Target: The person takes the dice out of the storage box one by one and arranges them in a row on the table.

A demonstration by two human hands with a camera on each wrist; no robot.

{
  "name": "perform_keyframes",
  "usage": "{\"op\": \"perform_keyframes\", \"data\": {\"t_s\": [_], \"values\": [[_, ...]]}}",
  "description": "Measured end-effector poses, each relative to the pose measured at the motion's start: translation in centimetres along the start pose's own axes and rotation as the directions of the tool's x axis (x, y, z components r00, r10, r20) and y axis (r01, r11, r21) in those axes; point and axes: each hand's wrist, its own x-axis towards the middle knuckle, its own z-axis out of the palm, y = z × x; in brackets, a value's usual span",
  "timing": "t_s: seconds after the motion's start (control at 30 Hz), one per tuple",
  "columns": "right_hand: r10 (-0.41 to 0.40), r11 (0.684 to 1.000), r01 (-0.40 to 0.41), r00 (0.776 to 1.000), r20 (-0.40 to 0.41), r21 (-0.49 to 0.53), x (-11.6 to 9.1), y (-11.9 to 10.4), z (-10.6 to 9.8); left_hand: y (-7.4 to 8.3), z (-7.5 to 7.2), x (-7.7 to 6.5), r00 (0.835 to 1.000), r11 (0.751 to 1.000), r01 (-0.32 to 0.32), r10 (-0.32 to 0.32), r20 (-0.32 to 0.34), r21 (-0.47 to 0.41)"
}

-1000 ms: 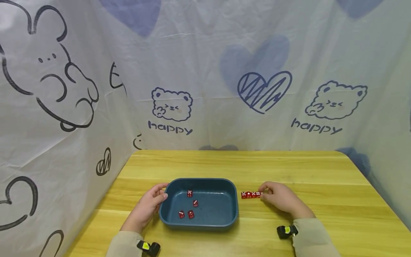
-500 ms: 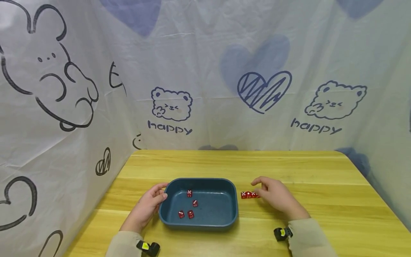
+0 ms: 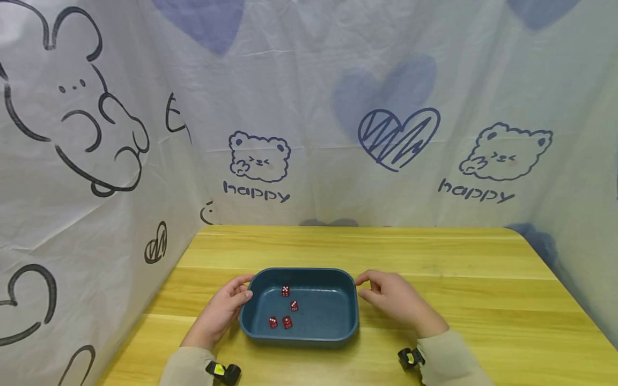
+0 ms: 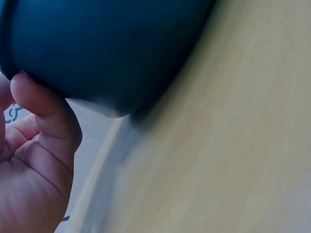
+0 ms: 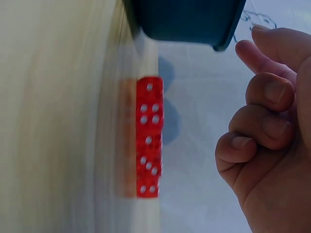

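Note:
A dark blue rectangular tray [image 3: 328, 316] sits on the table. Several red dice [image 3: 294, 305] lie scattered in its left half. My left hand [image 3: 223, 310] holds the tray's left end, its thumb [image 4: 36, 94] against the wall just under the rim. My right hand [image 3: 403, 300] is at the right end, index finger and thumb stretched toward the rim and the other fingers bent, with nothing between them. In the right wrist view, a straight row of red dice [image 5: 149, 138] stands on the table beside this hand; the hand hides it in the head view.
The wooden table [image 3: 463, 268] reaches back to a hanging white cloth [image 3: 318, 118] printed with hearts and bears. More cloth hangs on the left and right. Each wrist wears a small black camera.
My right hand has left the right end of the dice row and moved left over it to the tray's right rim. The left hand and tray have stayed put.

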Motion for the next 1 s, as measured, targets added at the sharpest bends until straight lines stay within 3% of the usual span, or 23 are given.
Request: {"op": "perform_keyframes", "data": {"t_s": [1.0], "values": [[-0.122,0.99,0.13,0.983,0.136,-0.053,2.1,-4.6,1.6,0.1,0.2,-0.2,1.0,1.0,-0.012,0.012,-0.008,0.024]]}}
